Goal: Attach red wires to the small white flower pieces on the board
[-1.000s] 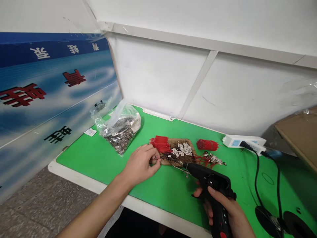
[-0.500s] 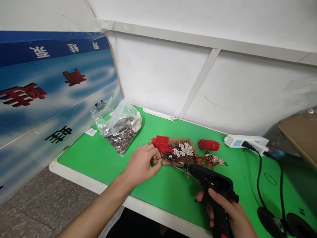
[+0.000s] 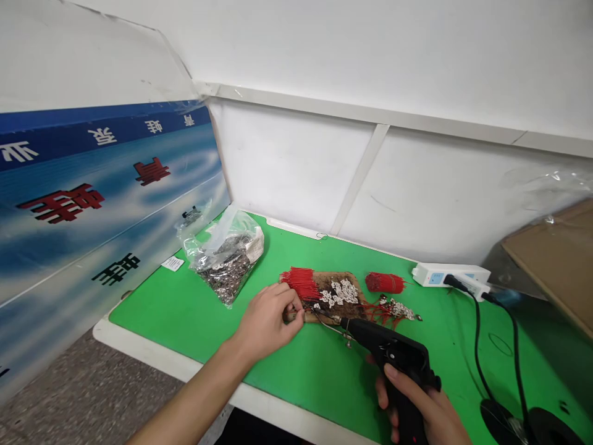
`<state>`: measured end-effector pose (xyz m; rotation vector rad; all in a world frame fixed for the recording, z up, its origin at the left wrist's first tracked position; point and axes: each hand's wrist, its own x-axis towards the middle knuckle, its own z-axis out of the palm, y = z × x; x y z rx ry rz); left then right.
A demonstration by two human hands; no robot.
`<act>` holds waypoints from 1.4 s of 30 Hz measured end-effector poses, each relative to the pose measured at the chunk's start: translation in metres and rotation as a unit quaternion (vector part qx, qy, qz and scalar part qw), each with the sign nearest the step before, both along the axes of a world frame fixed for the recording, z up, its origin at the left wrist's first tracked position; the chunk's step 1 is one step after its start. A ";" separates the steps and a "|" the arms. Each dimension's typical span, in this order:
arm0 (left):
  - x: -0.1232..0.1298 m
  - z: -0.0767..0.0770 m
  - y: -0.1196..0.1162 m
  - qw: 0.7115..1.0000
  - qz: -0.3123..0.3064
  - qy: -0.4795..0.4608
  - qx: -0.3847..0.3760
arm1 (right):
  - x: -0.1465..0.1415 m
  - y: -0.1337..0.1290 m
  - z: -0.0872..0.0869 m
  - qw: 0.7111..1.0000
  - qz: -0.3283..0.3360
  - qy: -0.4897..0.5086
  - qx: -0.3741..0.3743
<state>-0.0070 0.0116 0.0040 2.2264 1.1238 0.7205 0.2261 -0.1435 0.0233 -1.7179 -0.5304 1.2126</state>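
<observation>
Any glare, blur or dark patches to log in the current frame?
Head view: bright glints on the plastic bag; head view: the green tabletop darkens toward its right end; head view: detail beside the left hand is too small to make out.

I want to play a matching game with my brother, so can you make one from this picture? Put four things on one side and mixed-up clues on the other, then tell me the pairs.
Things
1. Plastic bag
2. Black tool
3. Power strip
4. Row of red wires

Clues
A. White, with black plugs in it
B. On the left end of the brown board
C. See-through, with small metal pieces inside
D. Held in the right hand

Pairs: 1-C, 2-D, 3-A, 4-B
</observation>
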 end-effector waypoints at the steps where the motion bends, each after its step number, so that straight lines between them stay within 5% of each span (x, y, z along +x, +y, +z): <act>1: 0.000 0.000 0.000 1.000 0.000 0.000 0.002 | 0.001 -0.001 -0.001 1.000 0.005 0.001 -0.001; 6: 0.001 -0.001 0.000 1.000 -0.001 0.001 0.000 | 0.011 -0.005 -0.007 0.998 0.058 0.014 -0.036; 23: 0.002 0.002 0.001 1.000 -0.004 0.000 -0.007 | 0.017 -0.004 -0.012 0.998 0.043 0.027 -0.033; 42: 0.003 -0.001 0.003 1.000 -0.009 -0.005 0.005 | 0.006 -0.001 0.007 1.000 0.027 0.009 -0.010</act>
